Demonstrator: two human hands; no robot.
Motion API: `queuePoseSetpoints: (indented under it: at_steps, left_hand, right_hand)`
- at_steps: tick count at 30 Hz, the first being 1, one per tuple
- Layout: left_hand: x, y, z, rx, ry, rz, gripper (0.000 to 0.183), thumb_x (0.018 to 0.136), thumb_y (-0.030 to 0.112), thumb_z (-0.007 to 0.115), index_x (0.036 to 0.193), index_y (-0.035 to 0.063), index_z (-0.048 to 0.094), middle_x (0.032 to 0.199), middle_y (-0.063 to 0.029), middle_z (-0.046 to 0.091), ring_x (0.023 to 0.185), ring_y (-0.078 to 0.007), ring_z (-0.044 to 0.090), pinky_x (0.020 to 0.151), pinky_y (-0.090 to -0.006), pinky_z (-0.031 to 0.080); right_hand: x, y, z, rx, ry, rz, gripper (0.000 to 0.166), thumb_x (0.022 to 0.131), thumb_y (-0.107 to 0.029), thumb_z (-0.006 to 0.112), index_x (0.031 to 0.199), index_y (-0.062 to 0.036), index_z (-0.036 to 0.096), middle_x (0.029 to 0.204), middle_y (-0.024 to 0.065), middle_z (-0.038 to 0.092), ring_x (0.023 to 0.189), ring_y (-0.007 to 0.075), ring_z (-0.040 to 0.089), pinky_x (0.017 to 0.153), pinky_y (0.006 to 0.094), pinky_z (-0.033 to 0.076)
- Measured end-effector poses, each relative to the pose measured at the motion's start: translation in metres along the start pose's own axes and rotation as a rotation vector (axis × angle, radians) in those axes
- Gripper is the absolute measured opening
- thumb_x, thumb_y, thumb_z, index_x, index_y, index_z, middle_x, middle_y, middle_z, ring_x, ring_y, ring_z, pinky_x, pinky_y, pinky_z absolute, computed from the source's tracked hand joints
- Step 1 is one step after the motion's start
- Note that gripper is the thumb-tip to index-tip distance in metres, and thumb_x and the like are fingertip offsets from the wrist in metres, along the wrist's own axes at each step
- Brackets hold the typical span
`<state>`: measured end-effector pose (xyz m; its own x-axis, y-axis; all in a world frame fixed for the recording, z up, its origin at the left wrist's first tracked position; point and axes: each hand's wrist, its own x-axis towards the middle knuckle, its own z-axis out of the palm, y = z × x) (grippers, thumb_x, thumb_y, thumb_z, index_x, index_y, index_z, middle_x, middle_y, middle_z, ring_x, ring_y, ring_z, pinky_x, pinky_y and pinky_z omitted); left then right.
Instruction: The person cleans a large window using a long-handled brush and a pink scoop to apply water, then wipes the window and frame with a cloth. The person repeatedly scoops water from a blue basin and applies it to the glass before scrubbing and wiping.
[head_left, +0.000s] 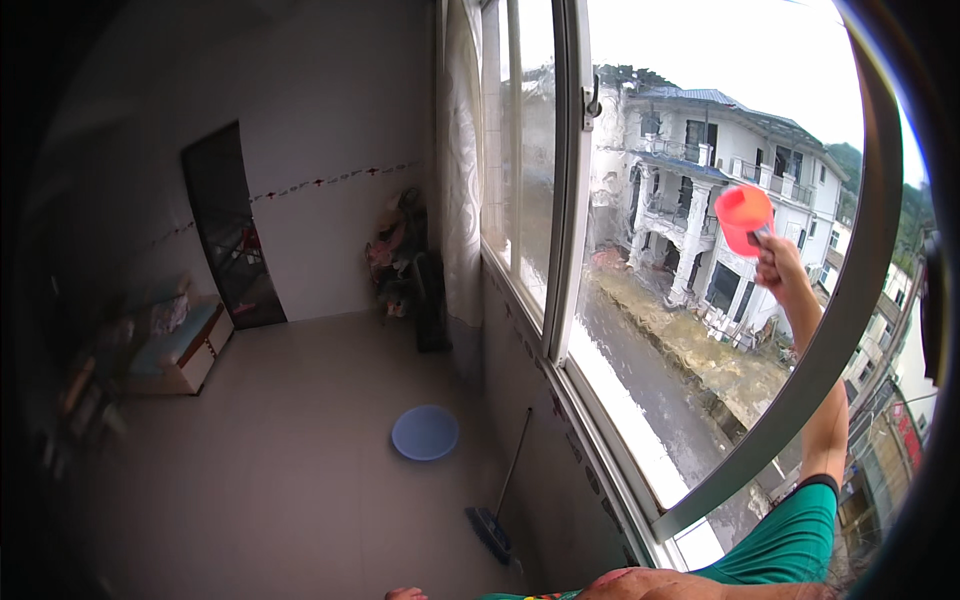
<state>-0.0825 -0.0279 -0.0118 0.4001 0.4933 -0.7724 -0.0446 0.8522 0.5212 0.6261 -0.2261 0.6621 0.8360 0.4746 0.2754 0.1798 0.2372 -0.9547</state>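
Note:
My right hand (778, 264) grips the handle of a red plastic scoop (744, 219), held outside beyond the sash frame (780, 427) of a sliding window. The right arm, in a green sleeve, reaches out through the window opening. Water runs down the window glass (645, 300) and blurs the view through it. At the bottom edge, only the fingers of my left hand (406, 594) show, above the floor; whether they hold anything is hidden. A blue plastic basin (425, 433) sits on the floor. A long-handled brush (490, 532) leans on the wall under the window.
A white curtain (461, 150) hangs beside the window, with a heap of dark items (409, 262) near it. A padded bench (176, 337) stands at the left by a dark doorway (232, 225). Outside are a white house (694, 195) and a road.

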Motion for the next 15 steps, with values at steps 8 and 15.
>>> queuePoseSetpoints:
  at_steps: [8,15]
  left_hand:
    - [0.003,0.010,-0.027,-0.132,-0.457,0.024,0.024,0.094,0.026,0.059,0.110,0.0079,0.061,0.099,-0.0106,0.067,0.094,-0.0260,0.065,0.085,-0.0414,0.054]
    - [-0.039,0.061,0.035,0.224,0.119,0.014,0.022,0.092,0.013,0.059,0.107,-0.0030,0.056,0.099,-0.0202,0.068,0.086,-0.0339,0.070,0.074,-0.0378,0.058]
  right_hand:
    - [-0.119,0.151,-0.145,0.214,0.020,0.200,0.020,0.098,-0.025,0.053,0.102,-0.0067,0.061,0.061,-0.0069,0.048,0.049,0.0075,0.048,0.046,0.0243,0.044]
    - [-0.233,0.187,-0.160,0.422,0.163,0.203,0.018,0.097,-0.023,0.052,0.099,-0.0086,0.063,0.080,0.0010,0.069,0.072,0.0173,0.068,0.066,0.0339,0.058]
